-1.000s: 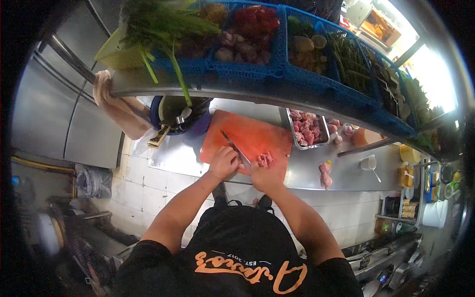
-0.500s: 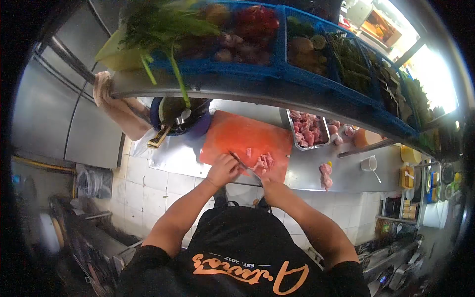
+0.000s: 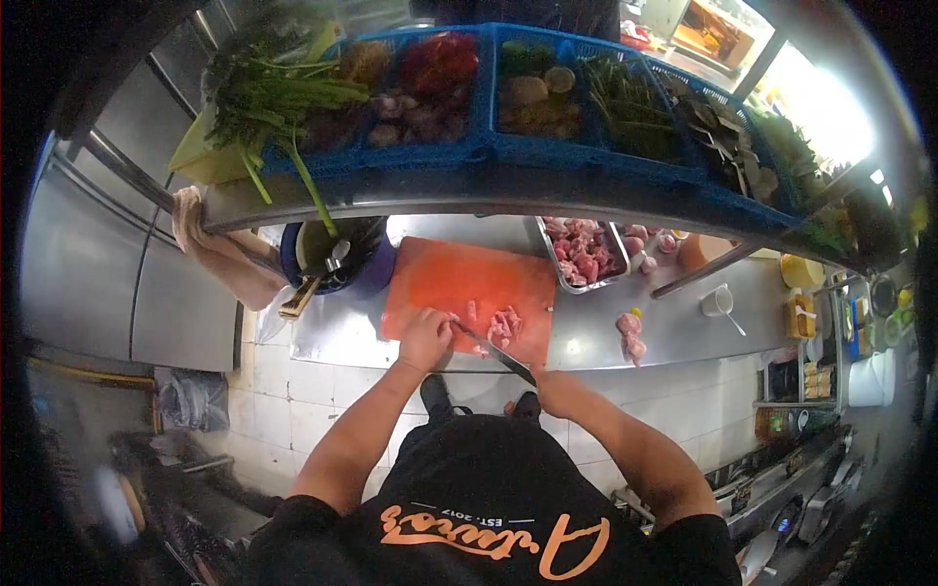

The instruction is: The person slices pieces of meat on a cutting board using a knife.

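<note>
An orange-red cutting board [image 3: 420, 273] lies on the metal counter in front of me. My right hand [image 3: 559, 393] grips the handle of a knife [image 3: 500, 357] near the board's front edge. The blade slants up and left, its tip beside the fingers of my left hand [image 3: 427, 337]. Those fingers are curled down on the board over a bit of pale raw meat [image 3: 452, 316], mostly hidden. Cut meat pieces [image 3: 505, 323] sit in a small heap right of the blade, with a strip of meat [image 3: 472, 310] apart from them.
Behind the board stands a metal tray [image 3: 590, 286] of raw meat. A blue bucket [image 3: 376, 264] with utensils is at left. Meat chunks [image 3: 631, 337] and a white cup [image 3: 716, 301] lie to the right. Overhead, a shelf [image 3: 410, 195] carries blue vegetable crates [image 3: 489, 146].
The camera view has shifted, showing more of the shelf crates. My right hand has drawn back toward me and right, so more of the blade shows. The left hand stays on the board.
</note>
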Available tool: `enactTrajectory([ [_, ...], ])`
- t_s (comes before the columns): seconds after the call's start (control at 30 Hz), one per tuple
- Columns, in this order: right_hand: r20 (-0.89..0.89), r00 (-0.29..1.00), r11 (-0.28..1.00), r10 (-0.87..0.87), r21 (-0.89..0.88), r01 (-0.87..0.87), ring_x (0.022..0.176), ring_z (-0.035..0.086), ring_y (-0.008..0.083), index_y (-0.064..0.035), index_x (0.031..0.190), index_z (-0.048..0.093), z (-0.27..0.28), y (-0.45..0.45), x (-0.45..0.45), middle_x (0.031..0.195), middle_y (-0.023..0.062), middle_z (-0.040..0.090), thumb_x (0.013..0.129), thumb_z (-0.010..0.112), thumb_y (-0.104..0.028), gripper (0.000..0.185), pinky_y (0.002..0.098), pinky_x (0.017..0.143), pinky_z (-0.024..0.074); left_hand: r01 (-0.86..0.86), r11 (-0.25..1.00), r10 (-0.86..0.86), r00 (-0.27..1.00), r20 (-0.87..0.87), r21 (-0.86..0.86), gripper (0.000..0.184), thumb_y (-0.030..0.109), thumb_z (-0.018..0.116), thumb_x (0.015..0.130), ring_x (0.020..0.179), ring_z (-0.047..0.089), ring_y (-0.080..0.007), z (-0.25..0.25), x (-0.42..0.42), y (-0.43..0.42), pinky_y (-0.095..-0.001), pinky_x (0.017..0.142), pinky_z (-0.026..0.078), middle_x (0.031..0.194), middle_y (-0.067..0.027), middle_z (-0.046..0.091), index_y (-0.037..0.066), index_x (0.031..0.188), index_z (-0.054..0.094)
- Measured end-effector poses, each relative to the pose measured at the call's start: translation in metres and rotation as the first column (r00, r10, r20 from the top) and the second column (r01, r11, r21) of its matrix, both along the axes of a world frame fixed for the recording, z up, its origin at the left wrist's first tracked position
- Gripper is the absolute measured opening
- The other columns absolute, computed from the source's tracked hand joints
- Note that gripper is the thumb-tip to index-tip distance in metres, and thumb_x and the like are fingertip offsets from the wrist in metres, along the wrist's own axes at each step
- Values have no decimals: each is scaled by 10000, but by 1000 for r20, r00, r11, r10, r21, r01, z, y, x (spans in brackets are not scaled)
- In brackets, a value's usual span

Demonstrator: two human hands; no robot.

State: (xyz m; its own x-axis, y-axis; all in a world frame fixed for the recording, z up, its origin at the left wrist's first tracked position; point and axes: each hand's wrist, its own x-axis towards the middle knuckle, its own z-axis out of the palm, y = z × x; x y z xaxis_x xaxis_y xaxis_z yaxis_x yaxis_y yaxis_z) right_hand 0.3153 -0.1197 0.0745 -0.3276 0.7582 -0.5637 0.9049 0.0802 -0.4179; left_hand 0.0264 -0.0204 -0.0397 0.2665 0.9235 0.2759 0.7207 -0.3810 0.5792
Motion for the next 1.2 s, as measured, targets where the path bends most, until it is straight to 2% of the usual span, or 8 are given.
enactTrajectory([
  [0.3,-17,995,986,-97,135,98,850,702,458,-10,1254,509,-15,6,12,891,278,705,911,530,-124,363,560,762,551,170,981,-158,979,-127,89,289,174,760,807,1075,585,-378,47,57,-24,-487,932,482,1092,-167,624,57,1051,658],
  [0.53,-137,941,919,-309,212,332,692,706,386,-75,1254,510,-34,-24,72,825,246,702,960,550,-179,315,515,627,567,-71,996,75,994,-80,53,657,312,696,910,1366,435,-466,-14,62,-4,-524,1156,349,1463,-300,458,-46,1413,473],
  [0.63,-366,740,825,-564,-291,485,597,682,269,-63,1293,492,-24,-28,76,767,163,679,974,531,-133,328,442,514,560,-15,1000,17,995,-98,21,650,313,623,963,1417,388,-473,-5,102,-14,-528,1176,324,1513,-309,419,-92,1437,442],
  [0.8,-575,612,840,-542,-399,369,545,642,217,-26,1276,439,-83,-11,19,699,105,603,974,499,-63,310,381,442,538,-248,968,251,948,193,-43,465,215,572,990,1376,440,-452,-9,177,-16,-501,1159,348,1457,-298,476,-53,1367,527],
  [0.97,-594,746,949,-302,-113,294,618,682,363,-8,1132,457,-79,-3,3,742,230,634,966,521,-94,197,485,557,560,-314,875,484,601,636,-369,320,203,463,1050,1246,559,-340,-45,149,23,-437,1092,411,1335,-187,590,-9,1244,603],
  [1.0,-576,776,958,-257,-46,284,641,682,398,-10,1119,459,-60,-5,10,766,259,641,964,529,-107,196,506,592,557,-218,768,630,88,772,-602,288,242,441,1063,1110,620,-260,-42,151,36,-385,987,473,1154,-116,665,46,1110,646],
  [1.13,-571,799,908,-189,209,363,714,676,461,-10,1111,486,-46,-23,31,847,283,673,966,549,-157,216,547,663,526,296,658,745,-391,541,-692,297,380,570,1005,631,595,-154,16,125,50,-308,566,497,705,10,598,166,803,611],
  [1.2,-593,764,863,-254,218,456,715,680,450,-12,1108,489,-49,-37,51,824,261,678,971,549,-161,211,540,652,526,349,626,778,-207,594,-698,355,422,592,997,530,496,-127,23,127,63,-273,462,391,630,21,521,197,729,532],
])
